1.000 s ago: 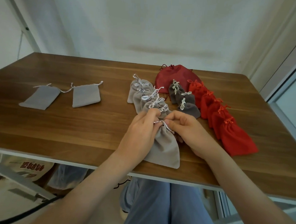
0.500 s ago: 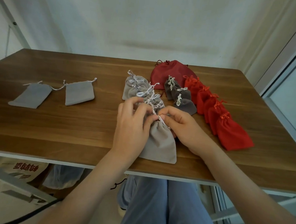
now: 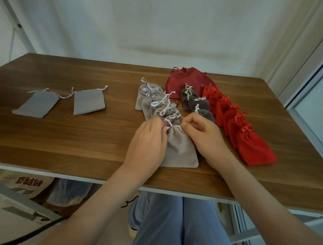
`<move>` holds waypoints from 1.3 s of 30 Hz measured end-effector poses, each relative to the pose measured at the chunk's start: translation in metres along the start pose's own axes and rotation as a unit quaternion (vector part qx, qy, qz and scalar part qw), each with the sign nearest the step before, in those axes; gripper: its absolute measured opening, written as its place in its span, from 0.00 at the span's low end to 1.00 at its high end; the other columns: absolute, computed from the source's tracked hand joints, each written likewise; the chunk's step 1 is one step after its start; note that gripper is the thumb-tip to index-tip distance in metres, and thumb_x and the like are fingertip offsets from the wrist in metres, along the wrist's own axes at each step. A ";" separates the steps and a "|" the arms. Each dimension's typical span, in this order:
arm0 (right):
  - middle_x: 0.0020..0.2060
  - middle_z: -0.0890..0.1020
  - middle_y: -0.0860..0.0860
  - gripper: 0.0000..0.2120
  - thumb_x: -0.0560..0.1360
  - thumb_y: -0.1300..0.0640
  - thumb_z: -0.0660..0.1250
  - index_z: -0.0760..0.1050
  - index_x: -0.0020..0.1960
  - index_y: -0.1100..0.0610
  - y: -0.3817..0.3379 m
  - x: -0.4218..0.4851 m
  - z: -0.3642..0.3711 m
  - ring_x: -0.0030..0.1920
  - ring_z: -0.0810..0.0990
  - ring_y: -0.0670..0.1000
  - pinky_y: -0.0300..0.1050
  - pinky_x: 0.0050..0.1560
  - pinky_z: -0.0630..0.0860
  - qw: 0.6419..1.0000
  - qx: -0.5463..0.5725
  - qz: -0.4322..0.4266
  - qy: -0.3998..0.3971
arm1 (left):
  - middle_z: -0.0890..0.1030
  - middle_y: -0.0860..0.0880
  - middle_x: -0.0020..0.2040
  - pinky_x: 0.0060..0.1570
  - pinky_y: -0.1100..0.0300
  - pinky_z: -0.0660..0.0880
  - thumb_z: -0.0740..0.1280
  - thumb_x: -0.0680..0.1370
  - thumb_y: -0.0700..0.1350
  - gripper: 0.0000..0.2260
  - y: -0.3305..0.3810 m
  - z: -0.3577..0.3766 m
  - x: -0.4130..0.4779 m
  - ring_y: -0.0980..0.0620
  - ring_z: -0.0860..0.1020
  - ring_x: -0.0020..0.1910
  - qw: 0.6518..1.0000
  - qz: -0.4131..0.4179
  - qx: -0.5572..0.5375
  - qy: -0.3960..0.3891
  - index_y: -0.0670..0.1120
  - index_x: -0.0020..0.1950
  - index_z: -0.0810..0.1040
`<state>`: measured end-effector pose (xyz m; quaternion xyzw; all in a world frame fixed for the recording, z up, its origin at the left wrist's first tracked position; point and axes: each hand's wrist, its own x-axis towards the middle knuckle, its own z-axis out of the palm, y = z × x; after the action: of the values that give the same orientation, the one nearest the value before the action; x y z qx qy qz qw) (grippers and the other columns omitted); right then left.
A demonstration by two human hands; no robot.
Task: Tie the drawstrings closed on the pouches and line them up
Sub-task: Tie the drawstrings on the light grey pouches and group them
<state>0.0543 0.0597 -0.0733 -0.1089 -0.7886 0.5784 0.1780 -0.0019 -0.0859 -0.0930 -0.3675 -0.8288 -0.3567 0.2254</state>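
Observation:
A light grey pouch (image 3: 179, 150) lies flat near the table's front edge, its gathered neck pointing away from me. My left hand (image 3: 148, 140) pinches its white drawstring (image 3: 169, 125) on the left of the neck, and my right hand (image 3: 203, 134) pinches the cord on the right. Behind it runs a row of tied light grey pouches (image 3: 154, 101). Further right lie three dark grey tied pouches (image 3: 194, 102) and a row of tied red pouches (image 3: 238, 127). Two flat untied grey pouches (image 3: 89, 103) (image 3: 37, 105) lie at the left.
A larger dark red pouch (image 3: 186, 80) sits behind the rows. The wooden table (image 3: 80, 142) ends at a white front edge close to my wrists. A white wall stands behind, and a window frame (image 3: 310, 93) borders the right side. Bags lie under the table.
Both hands have drawn slightly apart at the pouch's neck, pulling the cord out sideways. The pouch stays in the same spot at the near end of the grey row.

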 end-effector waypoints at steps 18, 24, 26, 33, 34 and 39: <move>0.56 0.72 0.45 0.22 0.71 0.53 0.71 0.70 0.63 0.50 0.015 0.006 -0.002 0.60 0.71 0.48 0.56 0.64 0.68 0.979 -0.192 -0.057 0.022 | 0.77 0.57 0.46 0.44 0.63 0.75 0.58 0.80 0.53 0.11 0.004 -0.013 0.005 0.61 0.75 0.44 0.984 -0.136 -0.095 -0.067 0.47 0.57 0.71; 0.57 0.74 0.43 0.25 0.73 0.56 0.70 0.66 0.66 0.50 0.014 0.005 0.000 0.60 0.73 0.44 0.49 0.64 0.70 0.985 -0.165 -0.057 0.014 | 0.80 0.51 0.48 0.45 0.52 0.78 0.62 0.79 0.49 0.08 0.000 -0.010 0.004 0.54 0.78 0.47 0.989 -0.087 -0.078 -0.088 0.47 0.56 0.72; 0.56 0.74 0.44 0.26 0.73 0.59 0.70 0.65 0.67 0.50 0.013 0.005 0.000 0.59 0.73 0.43 0.47 0.63 0.71 0.985 -0.152 -0.077 0.021 | 0.79 0.54 0.50 0.46 0.62 0.77 0.64 0.78 0.48 0.09 0.001 -0.009 0.004 0.59 0.77 0.48 0.987 -0.093 -0.101 -0.089 0.48 0.57 0.71; 0.57 0.71 0.39 0.30 0.73 0.57 0.70 0.60 0.70 0.49 0.018 0.007 0.001 0.63 0.71 0.45 0.56 0.66 0.68 0.984 -0.151 -0.085 0.042 | 0.78 0.53 0.53 0.48 0.63 0.76 0.63 0.79 0.47 0.10 -0.001 -0.007 0.005 0.59 0.76 0.51 0.986 -0.100 -0.098 -0.088 0.46 0.59 0.70; 0.58 0.71 0.41 0.29 0.73 0.56 0.69 0.61 0.70 0.50 0.018 0.007 0.000 0.64 0.71 0.46 0.57 0.66 0.67 0.984 -0.150 -0.083 0.048 | 0.78 0.52 0.54 0.49 0.60 0.76 0.62 0.80 0.46 0.10 -0.001 -0.007 0.005 0.57 0.77 0.51 0.987 -0.098 -0.095 -0.087 0.46 0.60 0.71; 0.58 0.70 0.40 0.21 0.74 0.49 0.62 0.67 0.66 0.51 0.011 0.001 0.001 0.65 0.69 0.46 0.52 0.68 0.62 0.969 -0.207 -0.118 0.065 | 0.79 0.50 0.48 0.42 0.58 0.74 0.59 0.81 0.43 0.07 -0.007 -0.011 0.008 0.55 0.76 0.46 0.990 -0.119 -0.052 -0.052 0.46 0.56 0.74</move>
<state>0.0523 0.0625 -0.0838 -0.0867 -0.8853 0.3692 0.2690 -0.0107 -0.0941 -0.0835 -0.2956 -0.8575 -0.4041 0.1181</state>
